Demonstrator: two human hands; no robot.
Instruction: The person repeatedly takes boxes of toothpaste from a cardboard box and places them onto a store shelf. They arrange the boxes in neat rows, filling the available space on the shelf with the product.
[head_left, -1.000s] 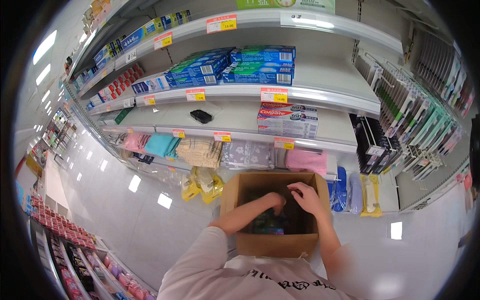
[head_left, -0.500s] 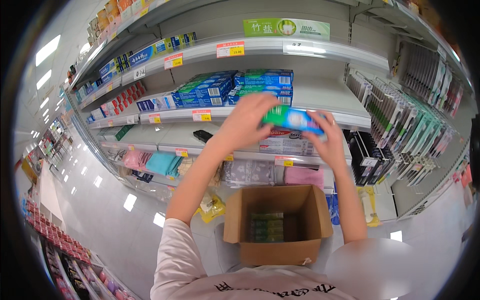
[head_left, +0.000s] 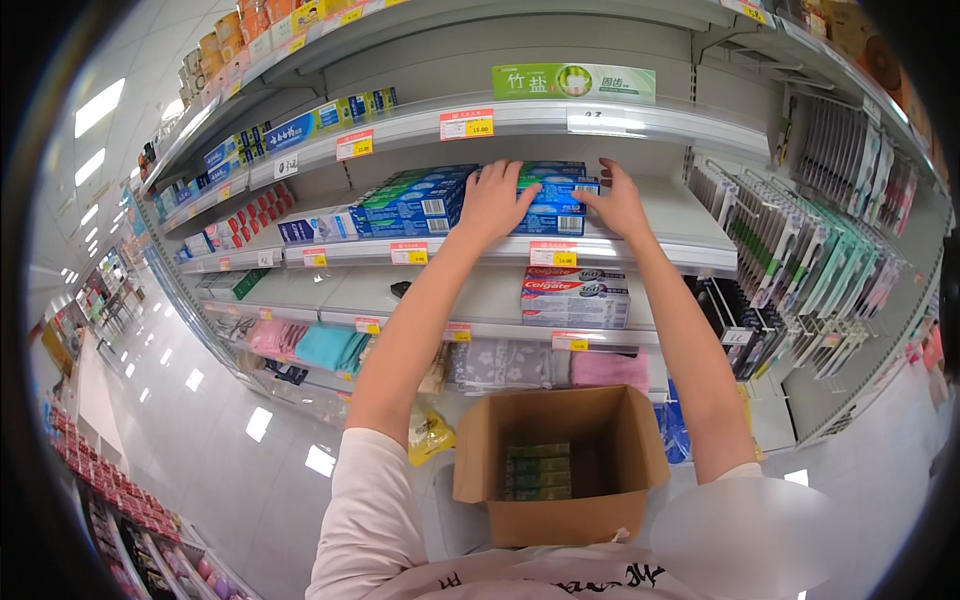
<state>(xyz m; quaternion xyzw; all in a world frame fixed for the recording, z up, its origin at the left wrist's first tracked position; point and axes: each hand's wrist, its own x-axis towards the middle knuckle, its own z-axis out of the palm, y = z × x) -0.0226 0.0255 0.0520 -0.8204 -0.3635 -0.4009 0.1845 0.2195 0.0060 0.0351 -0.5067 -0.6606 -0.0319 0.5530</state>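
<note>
Both of my hands are at the blue-and-green toothpaste boxes stacked on the middle shelf. My left hand lies over the left end of the front stack, its fingers bent across the top and its thumb against a front face. At the right end, my right hand curves round the upper toothpaste box, thumb on its front and fingers apart behind. Another pile of blue toothpaste boxes stands directly left of my left hand. Below, an open cardboard box holds several green cartons.
Red-and-white toothpaste cartons sit on the shelf below. Folded towels fill the lowest shelf. Hanging toothbrush packs are at the right. The shelf above projects with its price-tag edge.
My hands have carried the toothpaste box forward onto the stack on the middle shelf. My right hand has risen to the stack's right end. The view has shifted slightly.
</note>
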